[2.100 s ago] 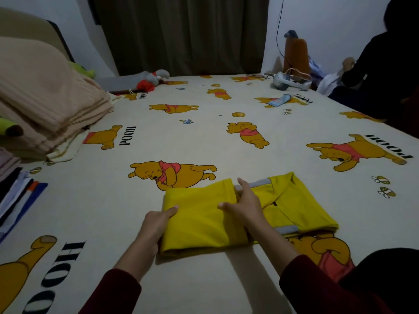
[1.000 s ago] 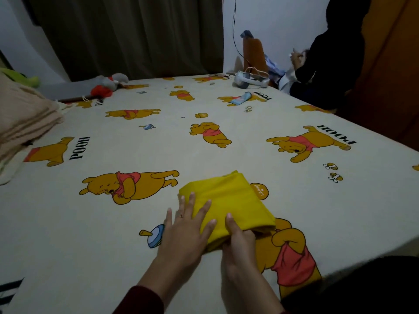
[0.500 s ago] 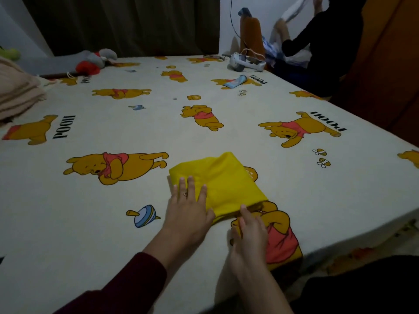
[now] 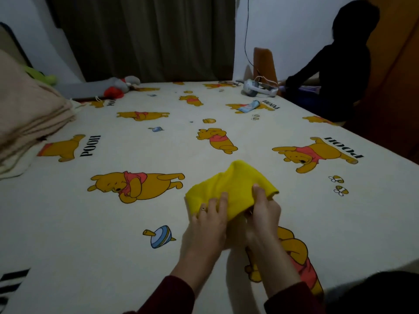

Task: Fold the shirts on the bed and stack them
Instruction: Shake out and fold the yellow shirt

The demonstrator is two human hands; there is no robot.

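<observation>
The folded yellow shirt sits near the front edge of the bed, its near side raised off the sheet. Both hands pinch that side — left hand and right hand, thumbs beneath as far as shows. To lift it well, support it from below so the folds hold.

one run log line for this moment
stage: lifting folded yellow shirt | left hand: grips near edge | right hand: grips right edge | bed: beneath
</observation>
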